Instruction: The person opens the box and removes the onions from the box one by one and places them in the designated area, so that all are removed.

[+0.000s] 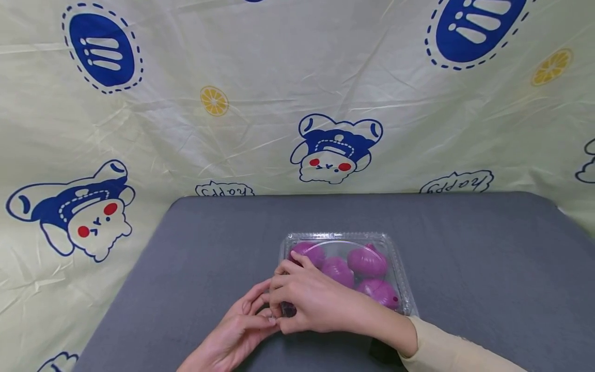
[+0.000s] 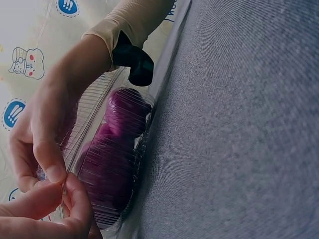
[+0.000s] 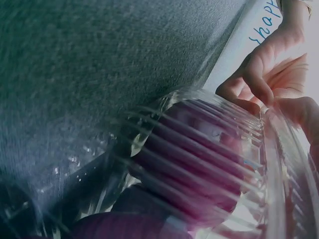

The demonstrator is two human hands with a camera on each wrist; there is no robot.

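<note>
A clear plastic clamshell box (image 1: 403, 276) with a ribbed wall stands on the grey table, its lid lying over several purple onions (image 1: 367, 262). At the box's near left corner, my left hand (image 1: 239, 328) pinches the rim (image 2: 65, 186) between thumb and fingers. My right hand (image 1: 309, 295) reaches across the lid from the right and pinches the same edge close beside it. The two hands' fingertips almost meet there. In the right wrist view, the ribbed wall shows one onion (image 3: 194, 154) large behind it. Whether lid and base are apart at this corner cannot be told.
The grey cloth-covered table (image 1: 479, 258) extends around the box on all sides. Behind it hangs a pale curtain (image 1: 260, 62) printed with cartoon figures and orange slices. A dark band (image 2: 133, 59) sits at the right wrist, below the cream sleeve (image 1: 446, 343).
</note>
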